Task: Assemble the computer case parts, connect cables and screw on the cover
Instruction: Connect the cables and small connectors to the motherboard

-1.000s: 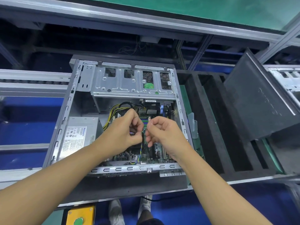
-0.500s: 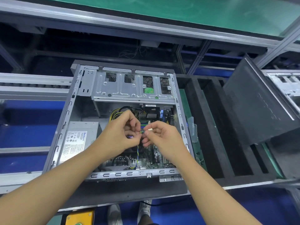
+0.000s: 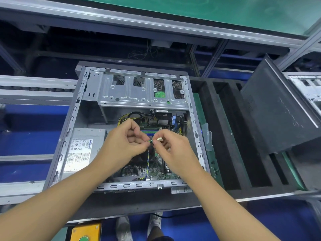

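At frame centre, above the open computer case (image 3: 76, 129), the left hand (image 3: 121, 145) pinches the twisted fan cable (image 3: 148, 159); the right hand (image 3: 173, 148) pinches its white connector (image 3: 159, 139).

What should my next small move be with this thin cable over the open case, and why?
Probably lower the white connector toward the motherboard and plug it in. The right hand pinches it, the left hand pinches the thin cable beside it, both above the open case, and the connector is mated to nothing yet. Which header, I cannot tell.
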Motion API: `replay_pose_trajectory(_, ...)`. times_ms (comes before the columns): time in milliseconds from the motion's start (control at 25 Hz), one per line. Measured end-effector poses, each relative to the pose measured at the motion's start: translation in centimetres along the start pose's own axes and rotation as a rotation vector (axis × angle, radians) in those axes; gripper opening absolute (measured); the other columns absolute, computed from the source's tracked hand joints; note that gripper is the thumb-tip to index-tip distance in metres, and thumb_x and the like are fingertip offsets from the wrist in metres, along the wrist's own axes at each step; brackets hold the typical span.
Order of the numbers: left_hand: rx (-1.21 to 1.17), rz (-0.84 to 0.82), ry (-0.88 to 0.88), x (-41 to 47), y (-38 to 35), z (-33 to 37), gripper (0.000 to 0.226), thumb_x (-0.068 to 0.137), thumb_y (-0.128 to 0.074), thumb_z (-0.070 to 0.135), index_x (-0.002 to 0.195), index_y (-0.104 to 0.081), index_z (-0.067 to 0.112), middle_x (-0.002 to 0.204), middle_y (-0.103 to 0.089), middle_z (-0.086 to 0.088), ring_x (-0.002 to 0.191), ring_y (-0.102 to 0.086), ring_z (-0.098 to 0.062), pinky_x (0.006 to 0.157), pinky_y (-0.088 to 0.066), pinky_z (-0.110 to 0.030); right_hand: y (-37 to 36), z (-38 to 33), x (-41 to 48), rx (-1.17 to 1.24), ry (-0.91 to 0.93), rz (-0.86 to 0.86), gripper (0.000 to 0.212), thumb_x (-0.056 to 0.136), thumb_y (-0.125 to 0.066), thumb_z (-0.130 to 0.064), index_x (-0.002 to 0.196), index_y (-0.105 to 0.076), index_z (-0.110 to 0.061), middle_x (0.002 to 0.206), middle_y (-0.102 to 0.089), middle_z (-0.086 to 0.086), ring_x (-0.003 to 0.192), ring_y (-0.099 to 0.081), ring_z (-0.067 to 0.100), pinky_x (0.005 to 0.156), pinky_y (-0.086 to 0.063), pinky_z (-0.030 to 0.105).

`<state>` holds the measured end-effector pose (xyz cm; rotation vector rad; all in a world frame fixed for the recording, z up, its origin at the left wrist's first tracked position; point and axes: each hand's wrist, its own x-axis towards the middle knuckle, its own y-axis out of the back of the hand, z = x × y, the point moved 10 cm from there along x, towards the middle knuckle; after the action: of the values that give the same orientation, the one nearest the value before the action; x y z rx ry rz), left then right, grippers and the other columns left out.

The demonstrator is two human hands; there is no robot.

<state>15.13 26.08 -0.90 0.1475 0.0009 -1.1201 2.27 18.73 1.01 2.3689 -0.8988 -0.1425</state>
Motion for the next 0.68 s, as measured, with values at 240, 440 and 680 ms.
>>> replay_pose_trajectory(240,0.068,0.046,-0.032,-0.3,0.5,0.2,0.040,0.071,-0.084,0.009,0.073,-0.051,0.032,0.082,-0.075,0.001,0.069,-0.071,-0.014,0.069,-0.057,-0.021,-0.2,-0.5,0.0,-0.129,0.084,0.008,0.003,0.097,-0.064,-0.014,0.098,-0.067,-0.016,0.083,-0.062,-0.010,0.073,-0.057,0.002,0.065,-0.045,0.013)
replay_pose_trajectory(440,0.064,0.025,-0.029,-0.3,0.4,0.2,0.037,0.069,-0.085,0.017,0.072,-0.050,0.029,0.080,-0.075,0.002,0.071,-0.072,-0.012,0.067,-0.056,-0.020,-0.7,-0.2,0.1,-0.089,0.045,-0.020,0.004,0.097,-0.063,-0.017,0.098,-0.066,-0.018,0.076,-0.062,-0.014,0.068,-0.062,0.002,0.061,-0.049,0.016)
replay_pose_trajectory(680,0.019,0.018,-0.030,-0.2,0.2,-0.1,0.034,0.066,-0.084,0.022,0.074,-0.051,0.030,0.082,-0.075,0.001,0.074,-0.073,-0.015,0.068,-0.058,-0.025,-0.6,0.9,0.3,0.075,-0.090,-0.020,0.014,0.098,-0.065,-0.014,0.097,-0.066,-0.028,0.075,-0.070,-0.007,0.068,-0.071,0.010,0.067,-0.062,0.039)
